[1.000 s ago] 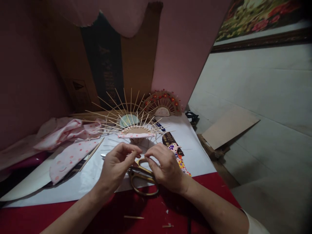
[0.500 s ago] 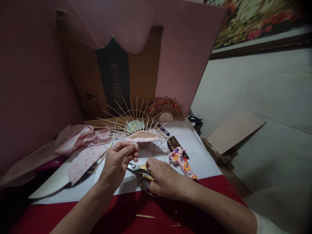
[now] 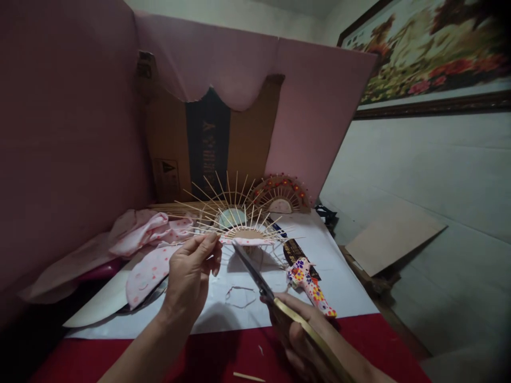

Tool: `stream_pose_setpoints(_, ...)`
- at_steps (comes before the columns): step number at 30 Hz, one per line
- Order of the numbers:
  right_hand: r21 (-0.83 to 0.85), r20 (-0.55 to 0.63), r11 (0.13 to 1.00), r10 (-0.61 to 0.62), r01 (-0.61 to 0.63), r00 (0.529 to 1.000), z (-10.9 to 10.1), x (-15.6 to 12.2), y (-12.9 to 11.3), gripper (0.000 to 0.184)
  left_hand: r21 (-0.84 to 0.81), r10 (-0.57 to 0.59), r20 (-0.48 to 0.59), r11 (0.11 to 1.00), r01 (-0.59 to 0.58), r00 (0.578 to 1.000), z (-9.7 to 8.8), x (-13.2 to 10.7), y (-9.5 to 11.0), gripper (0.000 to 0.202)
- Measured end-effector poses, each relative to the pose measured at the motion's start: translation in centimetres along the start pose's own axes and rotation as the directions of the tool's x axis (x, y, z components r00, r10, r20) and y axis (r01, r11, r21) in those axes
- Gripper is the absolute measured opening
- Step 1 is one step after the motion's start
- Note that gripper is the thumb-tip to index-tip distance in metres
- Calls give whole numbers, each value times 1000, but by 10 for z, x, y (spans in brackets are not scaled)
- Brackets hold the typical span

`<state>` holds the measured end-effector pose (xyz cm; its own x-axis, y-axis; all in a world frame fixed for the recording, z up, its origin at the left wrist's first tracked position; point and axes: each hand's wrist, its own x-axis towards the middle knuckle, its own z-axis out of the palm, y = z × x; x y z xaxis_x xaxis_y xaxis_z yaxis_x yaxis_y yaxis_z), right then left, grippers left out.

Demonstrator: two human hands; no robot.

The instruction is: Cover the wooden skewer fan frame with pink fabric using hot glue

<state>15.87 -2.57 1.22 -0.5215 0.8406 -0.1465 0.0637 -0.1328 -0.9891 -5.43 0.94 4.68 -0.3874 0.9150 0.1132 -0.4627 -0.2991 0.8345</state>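
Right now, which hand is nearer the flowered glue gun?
Right. The right hand, gripping scissors, is just short of the glue gun; the left hand is well to its left.

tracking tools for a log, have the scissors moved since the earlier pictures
Yes: the scissors have risen off the white sheet in the right hand, tips now nearer the stick fan.

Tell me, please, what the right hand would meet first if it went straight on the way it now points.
Scissors leading, the right hand would probably meet the dotted fabric strip first; they overlap it in view, but depth is unclear.
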Motion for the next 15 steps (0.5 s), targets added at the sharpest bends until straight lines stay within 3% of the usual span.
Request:
stream_pose_setpoints(2,-17,-24,998,-59,59,998,7,-5,-10,69,23,35,-12,999,-35,999,2,-4,-2,17)
stream_pose_setpoints(4,-67,81,994,-84,89,993,12,-3,-18,77,60,88,-14,994,-87,996,3,-7,-4,15)
stream_pose_setpoints(7,-150,143,979,-116,137,983,17,6,-21,72,130,187,12,974,-187,982,4,-11,-7,12)
stream_pose_setpoints(11,-191,57,955,-221,228,974,23,16,-17,69,217,321,50,921,-324,946,4,-15,-13,8)
stream_pose_setpoints(15,-136,40,951,-274,277,961,26,19,-15,69,284,354,91,887,-365,931,5,-18,-13,7)
